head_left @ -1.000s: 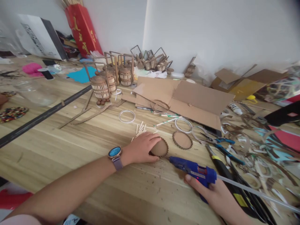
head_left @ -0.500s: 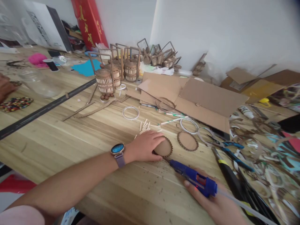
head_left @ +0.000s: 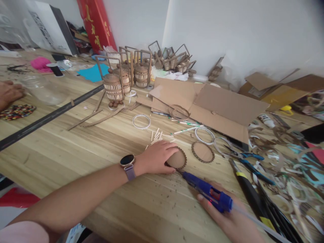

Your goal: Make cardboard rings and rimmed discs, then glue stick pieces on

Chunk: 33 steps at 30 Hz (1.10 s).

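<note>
My left hand (head_left: pixel 159 158) is curled round the left side of a cardboard disc (head_left: pixel 178 159) with a ridged corrugated rim, which lies on the wooden table. In my right hand (head_left: pixel 225 212) is a blue hot glue gun (head_left: pixel 206 190), with a small red light glowing and a clear glue stick trailing from its back. The gun's nozzle points at the near edge of the disc, close to my left thumb; whether it touches is too small to tell. A second ridged cardboard disc (head_left: pixel 203 152) lies just to the right. Short pale sticks (head_left: pixel 157 135) are scattered behind my left hand.
Finished small baskets (head_left: pixel 112 88) with handles stand at the back. Flattened cardboard (head_left: pixel 222 108) lies behind the discs. Pliers (head_left: pixel 249 156), a black-and-yellow cutter (head_left: pixel 249 192) and paper scraps crowd the right. Another person's hand (head_left: pixel 10 94) rests by beads (head_left: pixel 17 112) at far left.
The glue gun has shifted very slightly left along the disc's near edge. My left hand stays put; its watch screen has gone dark. At far left the other person's hand has come further into view.
</note>
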{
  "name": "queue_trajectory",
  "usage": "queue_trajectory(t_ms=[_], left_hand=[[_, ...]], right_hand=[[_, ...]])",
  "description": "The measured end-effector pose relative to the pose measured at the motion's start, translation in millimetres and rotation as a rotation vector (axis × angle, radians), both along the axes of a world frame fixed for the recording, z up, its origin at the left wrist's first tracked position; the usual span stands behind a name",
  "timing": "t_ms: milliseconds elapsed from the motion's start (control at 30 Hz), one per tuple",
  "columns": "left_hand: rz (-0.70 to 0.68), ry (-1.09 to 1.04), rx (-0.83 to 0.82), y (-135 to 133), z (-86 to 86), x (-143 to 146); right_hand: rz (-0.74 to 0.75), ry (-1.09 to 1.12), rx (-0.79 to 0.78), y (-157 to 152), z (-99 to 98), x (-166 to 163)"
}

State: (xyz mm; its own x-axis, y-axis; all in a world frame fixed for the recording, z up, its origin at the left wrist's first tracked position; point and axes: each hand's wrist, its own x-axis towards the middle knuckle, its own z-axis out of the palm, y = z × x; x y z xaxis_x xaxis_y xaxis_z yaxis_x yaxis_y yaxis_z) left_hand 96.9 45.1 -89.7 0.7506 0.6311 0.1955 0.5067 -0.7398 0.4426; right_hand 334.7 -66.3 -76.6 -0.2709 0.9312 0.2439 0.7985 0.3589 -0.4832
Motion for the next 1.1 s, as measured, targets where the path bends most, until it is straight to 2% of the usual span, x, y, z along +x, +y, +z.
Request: queue_trajectory(t_ms=[400, 633, 1100], left_hand=[[-0.004, -0.006, 0.001, 0.6, -1.0, 0.1], [-0.001, 0.021, 0.014, 0.4, 0.5, 0.5], [-0.003, 0.024, 0.003, 0.4, 2.3, 0.8]], right_hand=[[-0.001, -0.039, -0.085, -0.9, -0.4, -1.3], [0.032, -0.012, 0.002, -1.1, -1.0, -2.5], [0.059, -0.077, -0.069, -1.7, -2.8, 0.7]])
